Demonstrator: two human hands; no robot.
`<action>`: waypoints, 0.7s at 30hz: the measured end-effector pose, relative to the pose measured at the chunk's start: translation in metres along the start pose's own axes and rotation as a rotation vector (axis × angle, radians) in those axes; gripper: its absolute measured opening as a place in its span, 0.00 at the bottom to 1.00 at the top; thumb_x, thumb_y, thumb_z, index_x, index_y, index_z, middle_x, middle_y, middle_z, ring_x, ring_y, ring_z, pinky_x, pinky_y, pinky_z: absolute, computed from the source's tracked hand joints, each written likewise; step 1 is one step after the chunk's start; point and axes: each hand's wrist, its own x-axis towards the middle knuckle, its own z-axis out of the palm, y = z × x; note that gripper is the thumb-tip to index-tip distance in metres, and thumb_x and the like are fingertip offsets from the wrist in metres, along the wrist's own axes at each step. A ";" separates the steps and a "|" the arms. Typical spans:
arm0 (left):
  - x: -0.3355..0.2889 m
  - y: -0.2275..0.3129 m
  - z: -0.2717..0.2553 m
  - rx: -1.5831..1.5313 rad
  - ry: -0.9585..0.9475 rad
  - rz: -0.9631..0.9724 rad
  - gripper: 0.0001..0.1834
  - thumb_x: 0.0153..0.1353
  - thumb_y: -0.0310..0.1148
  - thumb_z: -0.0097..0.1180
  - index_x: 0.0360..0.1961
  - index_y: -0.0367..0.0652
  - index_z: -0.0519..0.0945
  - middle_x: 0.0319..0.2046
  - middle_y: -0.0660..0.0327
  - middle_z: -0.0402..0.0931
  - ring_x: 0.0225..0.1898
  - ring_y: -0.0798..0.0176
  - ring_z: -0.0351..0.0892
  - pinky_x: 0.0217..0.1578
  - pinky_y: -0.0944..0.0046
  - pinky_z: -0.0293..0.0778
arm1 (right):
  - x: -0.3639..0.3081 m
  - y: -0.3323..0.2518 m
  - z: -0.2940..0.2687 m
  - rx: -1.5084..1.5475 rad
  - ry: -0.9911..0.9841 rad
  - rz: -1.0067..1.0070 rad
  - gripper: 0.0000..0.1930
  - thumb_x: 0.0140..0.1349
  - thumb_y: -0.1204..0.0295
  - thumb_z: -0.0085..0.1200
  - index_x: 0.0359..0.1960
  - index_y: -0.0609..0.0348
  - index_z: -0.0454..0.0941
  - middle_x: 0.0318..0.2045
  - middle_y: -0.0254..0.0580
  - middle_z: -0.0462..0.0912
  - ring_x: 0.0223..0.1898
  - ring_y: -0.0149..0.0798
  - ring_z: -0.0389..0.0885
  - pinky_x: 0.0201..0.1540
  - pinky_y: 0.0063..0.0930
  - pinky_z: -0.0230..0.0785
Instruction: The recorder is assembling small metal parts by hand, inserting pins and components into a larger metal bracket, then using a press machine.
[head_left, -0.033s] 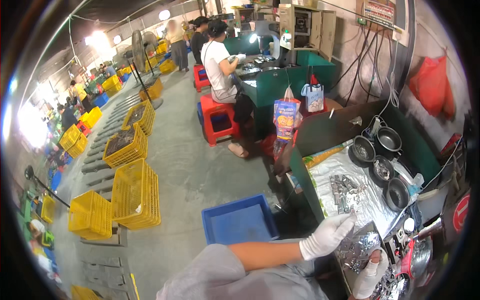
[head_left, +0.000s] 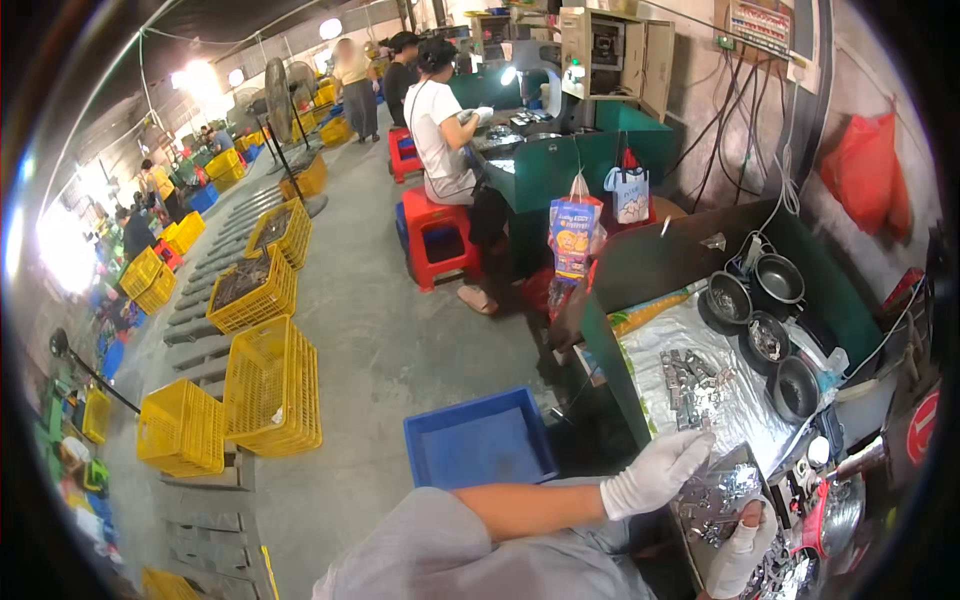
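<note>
While yellow crates [head_left: 272, 395] stand stacked along the left side of a concrete workshop floor [head_left: 370, 350], a co-worker in a white shirt [head_left: 435, 130] sits on a red stool [head_left: 437, 215], with a blue bin [head_left: 480, 440] on the ground nearer the camera and a green-sided bench [head_left: 535, 180] to the right. Farther right, the worker's white-gloved left hand [head_left: 648, 476] hangs by the upper left edge of a tray [head_left: 738, 460], thumb and fingers drawn together; whether they pinch a small part cannot be told. Just beyond it, flat metal parts [head_left: 690, 385] lie clustered on a silvery sheet [head_left: 650, 350], while shiny metal pieces [head_left: 705, 527] lie jumbled in the tray, between the two hands. The right hand [head_left: 742, 552], gloved with a bare fingertip showing, curls at the tray's right side, its grip too unclear to read. Past the cluster, dark bowls [head_left: 796, 388] stand grouped at the sheet's far right. Good handling here probably means taking one piece at a time by its edges, lifting it clear of the tangle so neighbors do not scrape, and keeping both wrists low and steady over the tray
</note>
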 end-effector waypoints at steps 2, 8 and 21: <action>0.002 -0.013 -0.013 0.010 -0.164 -0.122 0.21 0.74 0.44 0.44 0.41 0.34 0.76 0.29 0.62 0.72 0.34 0.68 0.69 0.39 0.66 0.69 | -0.005 -0.001 -0.005 0.003 -0.007 0.088 0.24 0.72 0.49 0.44 0.24 0.55 0.65 0.20 0.23 0.61 0.24 0.22 0.57 0.27 0.23 0.47; 0.014 -0.051 -0.054 0.516 -0.062 0.366 0.17 0.73 0.43 0.46 0.40 0.40 0.79 0.29 0.60 0.78 0.29 0.70 0.74 0.32 0.66 0.73 | -0.004 0.014 -0.037 -0.103 0.184 -0.044 0.22 0.72 0.55 0.45 0.32 0.65 0.72 0.28 0.36 0.69 0.31 0.32 0.66 0.32 0.28 0.55; -0.056 -0.316 -0.148 0.177 0.392 -0.944 0.26 0.69 0.46 0.53 0.59 0.36 0.73 0.41 0.54 0.81 0.32 0.64 0.79 0.32 0.65 0.74 | -0.031 0.080 -0.089 -0.691 0.546 -0.174 0.33 0.59 0.88 0.54 0.68 0.61 0.64 0.51 0.36 0.74 0.44 0.29 0.72 0.50 0.21 0.70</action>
